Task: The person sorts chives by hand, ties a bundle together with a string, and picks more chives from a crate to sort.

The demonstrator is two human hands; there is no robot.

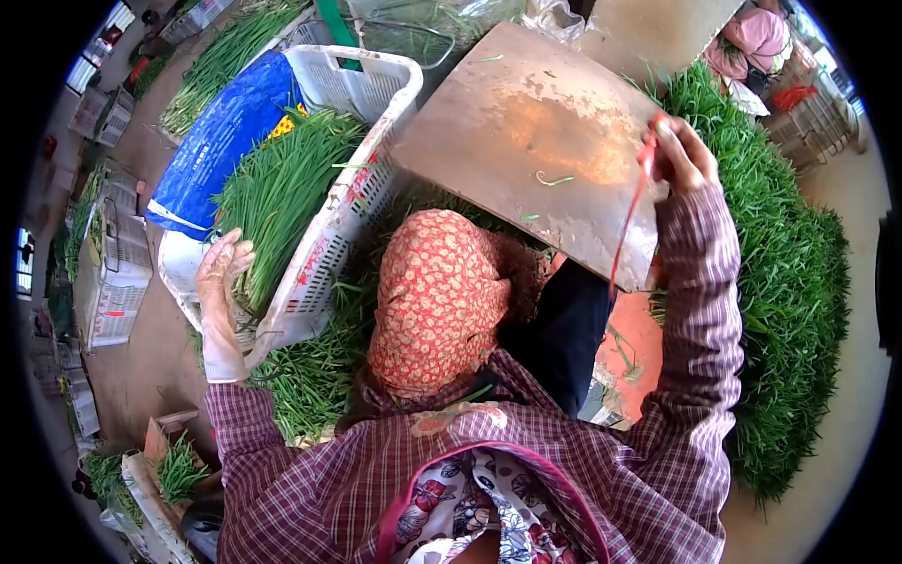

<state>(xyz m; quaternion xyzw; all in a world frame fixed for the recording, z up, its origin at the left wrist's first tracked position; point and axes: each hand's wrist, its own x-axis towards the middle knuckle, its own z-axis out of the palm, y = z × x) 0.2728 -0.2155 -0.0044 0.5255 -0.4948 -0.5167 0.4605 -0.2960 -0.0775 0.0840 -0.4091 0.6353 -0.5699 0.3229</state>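
My left hand (224, 268), in a pale thin glove, rests with its fingers apart at the near end of a bundle of long green stalks (291, 179). The bundle lies in a white plastic basket (376, 155) lined partly with a blue sheet (221, 141). On the right, my right hand (681, 155) pinches the upper end of a red strip (632, 211), which hangs down past the edge of a worn brown board (470, 122). A few loose green bits lie on the board.
A large heap of green stalks (780, 282) stands right of the board. More stalks (310, 376) lie below the basket. White crates (122, 254) line the far left. At the top right is a person in pink (756, 38). A patterned red cloth (437, 301) covers my knee.
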